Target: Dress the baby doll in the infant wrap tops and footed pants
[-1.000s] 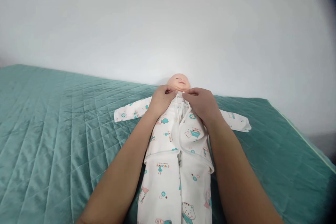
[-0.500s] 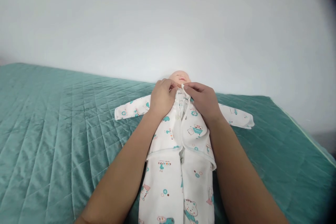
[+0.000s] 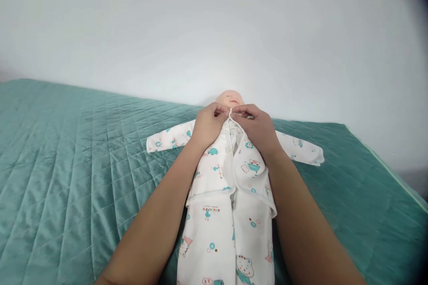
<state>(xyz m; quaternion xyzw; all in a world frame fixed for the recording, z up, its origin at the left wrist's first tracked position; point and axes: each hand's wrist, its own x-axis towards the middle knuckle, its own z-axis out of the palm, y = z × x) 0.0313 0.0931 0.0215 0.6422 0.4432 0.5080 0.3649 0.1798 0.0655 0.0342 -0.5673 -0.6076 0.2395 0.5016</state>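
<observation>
A baby doll lies on its back, its head toward the wall. It wears a white baby jacket with teal and pink animal prints, sleeves spread out to both sides. Matching trousers cover its legs. At the collar, my left hand pinches one front edge of the jacket. My right hand pinches the other edge, and the two edges meet below the doll's chin. Lower down, the jacket front hangs loosely together, with a small snap showing on the left edge.
A green quilted cover spreads beneath the doll, its pale-piped edge running along the right. Behind the doll's head stands a plain white wall.
Both hands have drawn the collar edges together, so the gap at the neck has narrowed. The doll lies in the same place.
</observation>
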